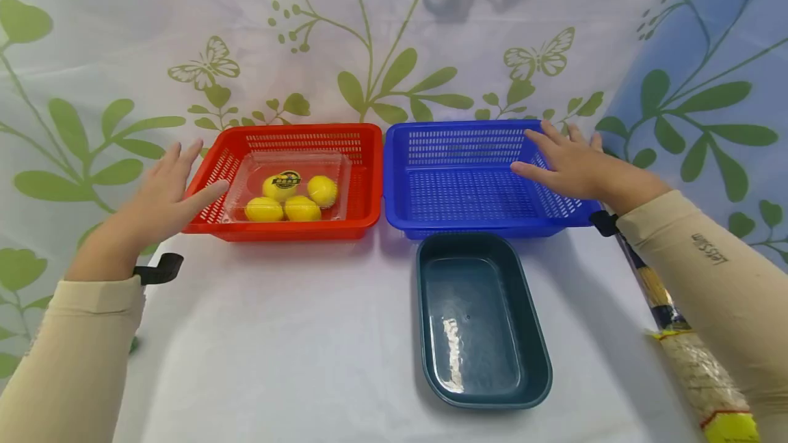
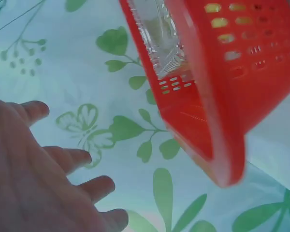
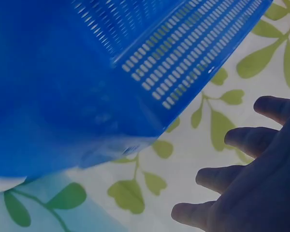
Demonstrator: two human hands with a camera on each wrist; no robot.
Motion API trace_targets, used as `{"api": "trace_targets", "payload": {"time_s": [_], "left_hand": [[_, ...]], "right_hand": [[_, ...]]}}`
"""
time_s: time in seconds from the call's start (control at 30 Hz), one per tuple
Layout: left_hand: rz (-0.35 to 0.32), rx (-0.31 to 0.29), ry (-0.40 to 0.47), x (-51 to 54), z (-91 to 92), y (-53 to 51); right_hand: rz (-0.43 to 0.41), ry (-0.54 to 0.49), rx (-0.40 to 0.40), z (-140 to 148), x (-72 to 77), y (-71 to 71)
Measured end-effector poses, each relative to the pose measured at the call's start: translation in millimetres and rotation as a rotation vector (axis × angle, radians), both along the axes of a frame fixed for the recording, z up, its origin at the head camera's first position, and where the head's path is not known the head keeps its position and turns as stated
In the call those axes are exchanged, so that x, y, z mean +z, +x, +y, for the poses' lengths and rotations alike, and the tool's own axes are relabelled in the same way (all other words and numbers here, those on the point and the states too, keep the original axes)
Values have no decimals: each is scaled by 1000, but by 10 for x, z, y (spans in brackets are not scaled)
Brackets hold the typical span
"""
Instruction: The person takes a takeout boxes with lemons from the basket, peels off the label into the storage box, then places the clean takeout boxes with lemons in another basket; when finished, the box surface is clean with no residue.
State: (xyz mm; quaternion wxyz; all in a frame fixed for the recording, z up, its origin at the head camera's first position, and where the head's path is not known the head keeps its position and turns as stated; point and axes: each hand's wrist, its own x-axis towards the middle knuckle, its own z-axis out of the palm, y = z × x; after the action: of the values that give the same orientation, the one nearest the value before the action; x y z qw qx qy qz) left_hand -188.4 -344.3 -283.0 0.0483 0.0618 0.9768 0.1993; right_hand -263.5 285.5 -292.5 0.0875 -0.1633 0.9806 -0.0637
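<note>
In the head view my left hand [image 1: 161,200] hovers at the left end of a red basket [image 1: 295,231], fingers spread and holding nothing. Inside that basket lies a clear plastic box [image 1: 341,183] with several yellow lemons [image 1: 302,208] showing through it. My right hand [image 1: 569,164] is over the right end of a blue basket [image 1: 431,190], its fingers extended and free of any object. The left wrist view shows my left hand [image 2: 48,179] apart from the red rim. In the right wrist view my right hand [image 3: 251,174] is beside the blue basket's slotted wall.
A dark teal tub [image 1: 474,320] stands in front of the blue basket on the white cloth [image 1: 277,333]. Packaged items [image 1: 695,361] lie along the right edge, partly under my right forearm. A leaf-patterned curtain [image 1: 394,33] hangs behind the baskets.
</note>
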Motion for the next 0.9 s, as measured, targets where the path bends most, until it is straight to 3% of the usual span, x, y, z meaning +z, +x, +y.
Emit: {"api": "trace_targets", "payload": {"time_s": [0.2,0.37,0.57,0.9], "left_hand": [[85,58,114,-199,-25,290],[84,121,195,-407,-6,390],[133,226,255,-588,14,443],[163,314,371,-754,94,412]], "right_hand": [[-11,-31,37,-147,8,-21],[-1,-42,68,-363,-15,-42],[-18,-64,127,-728,-14,-74],[-36,-119,240,-1379,70,-114]]}}
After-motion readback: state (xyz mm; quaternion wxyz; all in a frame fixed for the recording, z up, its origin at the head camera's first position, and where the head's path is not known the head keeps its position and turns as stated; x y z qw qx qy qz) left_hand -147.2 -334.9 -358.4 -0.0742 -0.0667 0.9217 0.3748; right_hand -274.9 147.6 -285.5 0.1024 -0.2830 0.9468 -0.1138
